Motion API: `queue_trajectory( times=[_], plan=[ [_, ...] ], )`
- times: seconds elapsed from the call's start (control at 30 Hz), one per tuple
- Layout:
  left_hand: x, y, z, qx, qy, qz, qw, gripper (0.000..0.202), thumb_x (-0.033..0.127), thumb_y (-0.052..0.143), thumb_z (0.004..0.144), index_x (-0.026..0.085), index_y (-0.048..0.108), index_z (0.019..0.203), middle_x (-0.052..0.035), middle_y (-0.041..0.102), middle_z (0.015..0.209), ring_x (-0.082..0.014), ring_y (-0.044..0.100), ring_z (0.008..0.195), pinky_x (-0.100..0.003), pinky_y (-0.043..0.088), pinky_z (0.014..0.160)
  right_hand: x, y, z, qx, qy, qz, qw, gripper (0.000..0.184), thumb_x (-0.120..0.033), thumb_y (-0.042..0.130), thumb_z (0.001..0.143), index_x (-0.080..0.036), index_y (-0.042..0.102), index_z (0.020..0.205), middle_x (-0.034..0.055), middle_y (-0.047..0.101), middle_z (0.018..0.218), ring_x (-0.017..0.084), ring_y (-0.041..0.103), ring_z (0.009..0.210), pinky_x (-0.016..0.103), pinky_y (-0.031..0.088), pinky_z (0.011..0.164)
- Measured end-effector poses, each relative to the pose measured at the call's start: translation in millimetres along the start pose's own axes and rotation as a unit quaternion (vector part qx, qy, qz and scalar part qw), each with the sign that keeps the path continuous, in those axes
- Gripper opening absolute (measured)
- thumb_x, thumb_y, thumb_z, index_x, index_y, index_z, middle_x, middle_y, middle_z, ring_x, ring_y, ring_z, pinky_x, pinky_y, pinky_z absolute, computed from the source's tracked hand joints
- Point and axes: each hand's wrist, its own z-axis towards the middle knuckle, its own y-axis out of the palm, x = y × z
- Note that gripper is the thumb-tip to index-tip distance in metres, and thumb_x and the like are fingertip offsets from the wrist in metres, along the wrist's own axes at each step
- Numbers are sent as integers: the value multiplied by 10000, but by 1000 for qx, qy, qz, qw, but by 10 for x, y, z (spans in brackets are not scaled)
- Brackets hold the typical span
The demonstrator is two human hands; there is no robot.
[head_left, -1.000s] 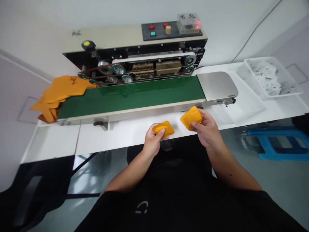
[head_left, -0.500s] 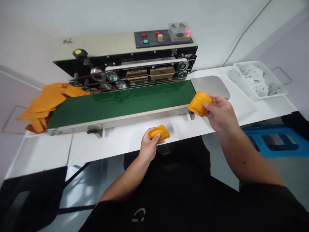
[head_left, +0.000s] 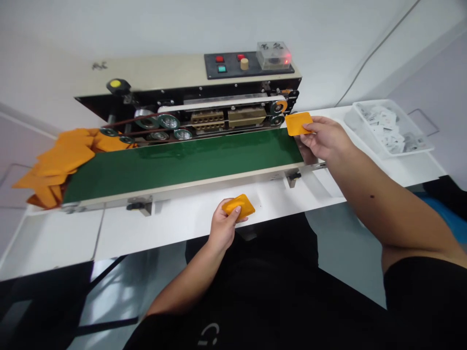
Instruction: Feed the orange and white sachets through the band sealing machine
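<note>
Pinched in my right hand (head_left: 324, 136) is a flat orange pouch (head_left: 298, 124), held level at the right-hand end of the band sealing machine (head_left: 146, 73), close to its end rollers. My left hand (head_left: 224, 223) grips one or more orange packets (head_left: 241, 206) above the white table in front of the conveyor; how many lie there I cannot tell. Between the hands and the machine's rollers runs the green conveyor belt (head_left: 189, 158). My right fingers partly cover the metal plate at the belt's right end.
A heap of orange pouches (head_left: 65, 155) lies at the belt's left end. On the right of the white table (head_left: 127, 233) stands a clear plastic bin (head_left: 408, 150) with many small white packets. Knobs on brackets jut out from the conveyor's front. Something blue (head_left: 443, 218) shows at right.
My right hand has moved up and away from me, bringing its pouch to the machine's right end and turning it level. The left hand stays nearly still with its packet.
</note>
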Motion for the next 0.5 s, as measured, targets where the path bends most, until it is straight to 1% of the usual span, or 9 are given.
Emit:
queue_trajectory(
  times=[0.17,0.37,0.5],
  plan=[
    [10,-22,42,2,2,-2,1000,587,487,991,744,194,647,1119,-35,711,1063,-196,756,937,-288,694,666,9,122,62,12,14,8,1000,274,31,675,815,-197,607,951,41,726,921,146,752,769,203,659,602],
    [9,-28,75,10,-1,-4,1000,595,490,995,731,199,644,1113,-35,713,1066,-203,757,943,-287,689,657,-1,241,41,1,17,4,1000,263,17,669,831,-200,605,964,48,736,962,142,758,787,204,667,634],
    [6,-32,78,8,0,-4,1000,588,491,988,739,199,641,1113,-43,716,1074,-207,759,947,-288,689,659,-7,311,22,-20,20,-13,1000,240,-6,681,843,-197,598,962,51,736,941,135,748,738,223,665,649]
  ],
)
